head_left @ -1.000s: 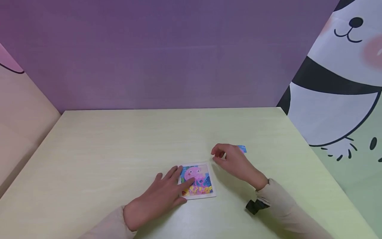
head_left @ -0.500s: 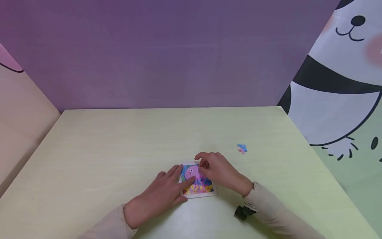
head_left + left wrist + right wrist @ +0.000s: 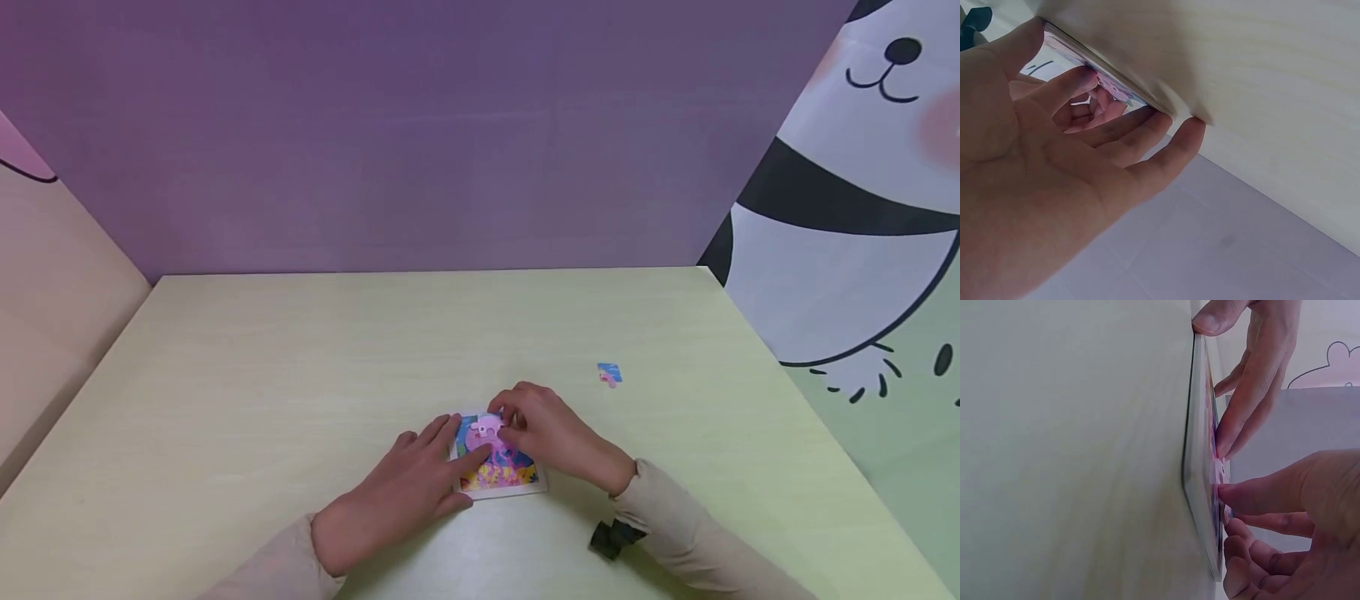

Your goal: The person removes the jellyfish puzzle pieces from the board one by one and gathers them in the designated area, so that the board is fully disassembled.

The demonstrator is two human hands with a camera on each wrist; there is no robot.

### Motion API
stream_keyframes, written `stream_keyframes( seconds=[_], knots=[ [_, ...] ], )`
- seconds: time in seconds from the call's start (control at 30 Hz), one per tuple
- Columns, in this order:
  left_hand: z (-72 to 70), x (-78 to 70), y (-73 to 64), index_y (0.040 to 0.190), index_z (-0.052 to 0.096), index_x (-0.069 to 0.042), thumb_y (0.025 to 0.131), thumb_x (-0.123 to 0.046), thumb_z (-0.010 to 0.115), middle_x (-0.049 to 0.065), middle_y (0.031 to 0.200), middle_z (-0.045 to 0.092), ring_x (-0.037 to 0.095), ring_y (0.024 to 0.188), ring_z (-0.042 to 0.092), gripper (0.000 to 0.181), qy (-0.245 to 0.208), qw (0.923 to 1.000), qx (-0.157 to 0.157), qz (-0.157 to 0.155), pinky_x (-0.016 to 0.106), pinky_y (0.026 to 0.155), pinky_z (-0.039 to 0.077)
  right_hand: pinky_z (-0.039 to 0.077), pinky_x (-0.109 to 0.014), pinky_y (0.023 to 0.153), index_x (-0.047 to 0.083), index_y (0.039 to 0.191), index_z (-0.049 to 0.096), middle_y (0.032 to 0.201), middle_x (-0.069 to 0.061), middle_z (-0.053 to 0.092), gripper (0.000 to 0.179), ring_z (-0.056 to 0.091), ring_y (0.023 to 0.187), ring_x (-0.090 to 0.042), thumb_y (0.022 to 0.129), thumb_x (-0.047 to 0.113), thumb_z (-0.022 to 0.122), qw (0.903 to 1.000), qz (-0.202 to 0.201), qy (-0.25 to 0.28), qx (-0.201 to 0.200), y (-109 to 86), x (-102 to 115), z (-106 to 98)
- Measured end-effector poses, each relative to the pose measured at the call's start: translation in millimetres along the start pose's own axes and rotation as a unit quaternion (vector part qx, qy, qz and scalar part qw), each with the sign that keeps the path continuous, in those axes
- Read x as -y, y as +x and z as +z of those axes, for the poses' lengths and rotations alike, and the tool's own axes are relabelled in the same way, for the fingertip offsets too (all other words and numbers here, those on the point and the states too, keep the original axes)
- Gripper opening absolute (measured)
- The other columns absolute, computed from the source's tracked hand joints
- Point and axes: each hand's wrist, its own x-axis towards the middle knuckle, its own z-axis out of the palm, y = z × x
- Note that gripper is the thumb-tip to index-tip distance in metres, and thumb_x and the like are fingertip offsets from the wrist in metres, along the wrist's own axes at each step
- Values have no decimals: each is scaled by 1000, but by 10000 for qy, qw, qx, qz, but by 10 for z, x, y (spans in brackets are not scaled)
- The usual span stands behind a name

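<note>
A small square jigsaw puzzle in a white frame (image 3: 512,493) lies on the table, its picture a pink cartoon figure over yellow flowers. My left hand (image 3: 401,492) rests along its left side, with the index fingertip on the picture and the thumb at the near edge. Above the upper part of the picture, my right hand (image 3: 558,435) pinches a puzzle piece (image 3: 489,423) between thumb and fingers. The right wrist view shows that piece (image 3: 1228,514) at the puzzle's surface, partly hidden by the fingers. Farther back and right lies a loose blue and pink puzzle piece (image 3: 609,374).
The pale wooden table (image 3: 300,358) extends around the puzzle. A purple panel (image 3: 435,150) stands behind its far edge, and a wall with a cartoon animal (image 3: 847,275) is at the right. A black wrist device (image 3: 617,537) hangs at the right sleeve.
My right hand has moved left from beside the loose piece to the puzzle's upper part. The pinched piece now shows over the figure's head. The left hand has stayed in place.
</note>
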Motion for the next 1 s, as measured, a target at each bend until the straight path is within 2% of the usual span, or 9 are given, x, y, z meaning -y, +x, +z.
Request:
stream_keyframes(
  seconds=[0.27, 0.5, 0.67, 1.0],
  knots=[
    [-21, -4, -3, 144, 54, -27, 95, -46, 65, 22, 147, 44, 34, 136, 43, 54, -156, 9999, 47, -14, 50, 90, 49, 50, -27, 73, 7, 106, 74, 92, 1, 65, 20, 58, 84, -13, 87, 3, 73, 9999, -22, -136, -68, -9, 1, -20],
    [-6, -3, -12, 145, 53, -27, 95, -46, 63, 21, 150, 43, 34, 137, 41, 54, -164, 9998, 47, -43, 49, 90, 48, 51, -24, 69, 8, 105, 75, 86, 4, 66, 19, 58, 77, -9, 87, 2, 73, 9996, -13, -216, -155, -11, -3, -40],
    [3, 2, -2, 145, 53, -28, 95, -47, 64, 21, 149, 44, 33, 137, 42, 54, -105, 9999, 21, -45, 49, 89, 48, 50, -24, 65, 9, 102, 73, 80, 5, 63, 18, 55, 72, -10, 87, 0, 71, 9998, -63, -107, -176, -3, -5, -51],
    [-4, 9, -2, 145, 53, -28, 95, -47, 64, 20, 149, 44, 32, 137, 41, 55, -132, 9999, 59, -47, 48, 89, 48, 51, -25, 66, 11, 100, 72, 80, 3, 64, 18, 57, 72, -10, 88, -2, 70, 9996, -183, 161, -108, 6, -65, -87]
  ],
)
